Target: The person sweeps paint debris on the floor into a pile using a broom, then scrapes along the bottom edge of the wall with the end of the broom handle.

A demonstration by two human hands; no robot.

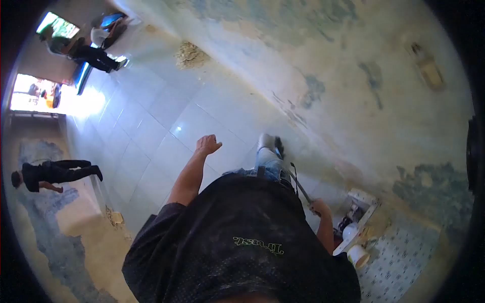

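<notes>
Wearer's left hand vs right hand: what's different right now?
Load: the left hand shows nothing held; the right hand grips a thin rod.
Place: the left hand is out in front over the tiled floor; the right hand is closer to the body, near the white-edged box.
Shared: both are bare, with bare forearms.

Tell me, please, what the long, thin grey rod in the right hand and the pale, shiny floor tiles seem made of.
Long, thin grey rod: perhaps metal, seemingly smooth, being straight and slim; plastic remains possible.
Pale, shiny floor tiles: probably glazed ceramic, glossy, given bright reflections and straight joints.
</notes>
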